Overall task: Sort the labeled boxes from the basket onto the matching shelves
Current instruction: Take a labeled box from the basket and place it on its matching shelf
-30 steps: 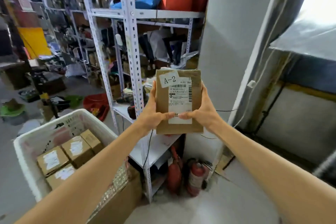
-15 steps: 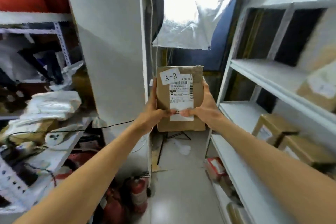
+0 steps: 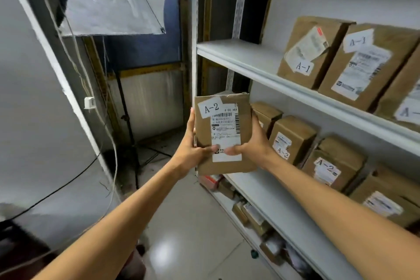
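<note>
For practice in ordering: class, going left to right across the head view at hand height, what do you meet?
Tripod stand → left hand → held A-2 box → right hand → shelved A-2 boxes.

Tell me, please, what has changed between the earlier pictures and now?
The view swung right, away from the basket and the cluttered rack, to the white shelves. The held A-2 box is now before the shelf carrying other A-2 boxes, below the A-1 boxes. Unchanged: left hand and right hand grip the box upright, label facing the camera.
</note>
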Demonstrator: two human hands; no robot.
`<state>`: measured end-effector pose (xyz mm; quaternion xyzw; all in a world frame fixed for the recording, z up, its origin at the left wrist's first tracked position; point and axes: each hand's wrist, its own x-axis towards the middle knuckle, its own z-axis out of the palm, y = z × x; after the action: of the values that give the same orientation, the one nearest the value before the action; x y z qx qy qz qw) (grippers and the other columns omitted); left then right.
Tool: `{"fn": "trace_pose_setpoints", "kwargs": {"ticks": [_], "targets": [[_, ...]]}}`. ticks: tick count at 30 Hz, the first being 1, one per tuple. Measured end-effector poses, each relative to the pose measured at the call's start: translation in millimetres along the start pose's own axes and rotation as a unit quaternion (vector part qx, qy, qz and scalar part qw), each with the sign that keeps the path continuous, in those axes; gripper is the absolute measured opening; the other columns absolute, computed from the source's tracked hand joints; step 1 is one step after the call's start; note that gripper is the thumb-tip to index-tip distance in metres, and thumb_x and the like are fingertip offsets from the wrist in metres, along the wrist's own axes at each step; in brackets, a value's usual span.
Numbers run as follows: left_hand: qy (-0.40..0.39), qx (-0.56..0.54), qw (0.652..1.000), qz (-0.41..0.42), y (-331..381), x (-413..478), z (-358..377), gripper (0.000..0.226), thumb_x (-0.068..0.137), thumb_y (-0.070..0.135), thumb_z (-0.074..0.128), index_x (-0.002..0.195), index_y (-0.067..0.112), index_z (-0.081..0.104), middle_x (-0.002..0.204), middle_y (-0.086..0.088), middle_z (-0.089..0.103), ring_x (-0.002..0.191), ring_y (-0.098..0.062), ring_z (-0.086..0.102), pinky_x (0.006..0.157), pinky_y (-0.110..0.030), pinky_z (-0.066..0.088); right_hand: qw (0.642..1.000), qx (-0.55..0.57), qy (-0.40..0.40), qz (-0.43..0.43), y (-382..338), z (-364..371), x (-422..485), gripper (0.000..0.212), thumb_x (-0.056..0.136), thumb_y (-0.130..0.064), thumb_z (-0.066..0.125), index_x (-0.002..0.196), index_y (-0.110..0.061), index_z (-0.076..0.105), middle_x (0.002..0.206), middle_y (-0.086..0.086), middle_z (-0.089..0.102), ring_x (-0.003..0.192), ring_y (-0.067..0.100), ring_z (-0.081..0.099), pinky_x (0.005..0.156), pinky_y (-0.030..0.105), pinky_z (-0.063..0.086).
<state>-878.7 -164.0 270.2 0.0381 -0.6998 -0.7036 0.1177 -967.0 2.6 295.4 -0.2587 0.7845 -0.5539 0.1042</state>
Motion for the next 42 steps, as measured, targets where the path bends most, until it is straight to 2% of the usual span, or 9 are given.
{"fn": "trace_pose_setpoints", "kwargs": {"ticks": [7, 11, 15, 18, 24, 29, 33, 36, 42], "targets": [[-0.023, -0.008, 0.999, -0.035, -39, 82, -21, 0.111, 0.08, -0.008, 0.067, 0.147, 0.05, 0.0, 0.145, 0.003, 0.04, 0.12, -0.016, 0.053, 0.072, -0.02, 0.055, 0.999, -0.014, 0.009, 0.046, 43, 11, 76, 0.123, 0.056, -0.009, 0.091, 0.15, -0.024, 0.012, 0.141, 0.001, 0.046, 0.132, 0.02, 0.042, 0.109, 0.052, 0.037], [-0.008, 0.018, 0.999, -0.046, -53, 145, -37, 0.113, 0.079, -0.007, 0.069, 0.147, 0.048, -0.003, 0.147, 0.003, 0.037, 0.117, -0.013, 0.052, 0.074, -0.02, 0.057, 0.999, 0.0, 0.01, 0.052, 67, 14, 144, 0.123, 0.062, -0.006, 0.088, 0.152, -0.022, 0.005, 0.146, 0.003, 0.041, 0.135, 0.022, 0.037, 0.11, 0.041, 0.033], [0.035, 0.023, 0.993, -0.109, -71, 206, -55, 0.113, 0.078, -0.002, 0.073, 0.151, 0.04, -0.002, 0.151, -0.004, 0.033, 0.131, -0.023, 0.045, 0.098, -0.046, 0.048, 0.996, 0.032, -0.004, 0.087, 92, 18, 202, 0.126, 0.069, -0.009, 0.084, 0.151, -0.022, -0.01, 0.149, 0.003, 0.037, 0.137, 0.023, 0.035, 0.109, 0.039, 0.032], [0.029, 0.045, 0.992, -0.114, -93, 240, -65, 0.097, 0.077, 0.002, 0.075, 0.149, 0.036, 0.02, 0.145, -0.002, 0.043, 0.128, -0.024, 0.049, 0.097, -0.05, 0.05, 0.995, 0.027, 0.003, 0.101, 110, 23, 236, 0.121, 0.071, -0.012, 0.083, 0.151, -0.024, -0.006, 0.147, 0.003, 0.039, 0.135, 0.023, 0.038, 0.11, 0.047, 0.036], [0.039, 0.035, 0.984, -0.17, -136, 282, -81, 0.088, 0.077, -0.002, 0.072, 0.145, 0.035, 0.029, 0.137, -0.001, 0.049, 0.118, -0.021, 0.055, 0.075, -0.035, 0.056, 0.991, 0.016, 0.018, 0.135, 141, 39, 279, 0.108, 0.066, -0.002, 0.083, 0.145, -0.023, 0.011, 0.133, 0.001, 0.048, 0.123, 0.018, 0.047, 0.103, 0.038, 0.043], [0.0, 0.04, 0.984, -0.173, -157, 326, -91, 0.087, 0.076, -0.003, 0.072, 0.145, 0.032, 0.032, 0.137, -0.001, 0.048, 0.117, -0.021, 0.055, 0.082, -0.037, 0.056, 0.981, 0.028, 0.079, 0.177, 168, 47, 309, 0.094, 0.068, -0.002, 0.082, 0.136, -0.022, 0.02, 0.124, -0.003, 0.053, 0.118, 0.018, 0.052, 0.095, 0.045, 0.051], [-0.028, 0.012, 0.983, -0.179, -172, 360, -96, 0.082, 0.079, -0.005, 0.07, 0.142, 0.034, 0.034, 0.139, -0.001, 0.045, 0.113, -0.022, 0.058, 0.08, -0.042, 0.059, 0.97, 0.034, 0.12, 0.21, 176, 39, 341, 0.074, 0.075, -0.006, 0.079, 0.126, -0.018, 0.026, 0.116, -0.003, 0.058, 0.112, 0.017, 0.057, 0.078, 0.023, 0.053], [-0.043, -0.006, 0.982, -0.185, -180, 385, -99, 0.079, 0.079, -0.006, 0.069, 0.141, 0.032, 0.036, 0.138, -0.003, 0.048, 0.105, -0.016, 0.061, 0.073, -0.033, 0.06, 0.964, -0.038, 0.148, 0.219, 180, 36, 365, 0.069, 0.073, -0.019, 0.082, 0.113, -0.03, 0.028, 0.119, 0.002, 0.059, 0.111, 0.022, 0.059, 0.085, 0.04, 0.056], [-0.1, 0.02, 0.981, -0.167, -185, 438, -110, 0.081, 0.079, -0.007, 0.068, 0.139, 0.036, 0.034, 0.142, 0.002, 0.043, 0.122, -0.019, 0.047, 0.093, -0.051, 0.05, 0.964, -0.051, 0.175, 0.195, 178, 33, 389, 0.113, 0.066, 0.002, 0.082, 0.144, -0.042, 0.013, 0.122, -0.008, 0.052, 0.112, 0.011, 0.052, 0.085, 0.025, 0.048]]}}
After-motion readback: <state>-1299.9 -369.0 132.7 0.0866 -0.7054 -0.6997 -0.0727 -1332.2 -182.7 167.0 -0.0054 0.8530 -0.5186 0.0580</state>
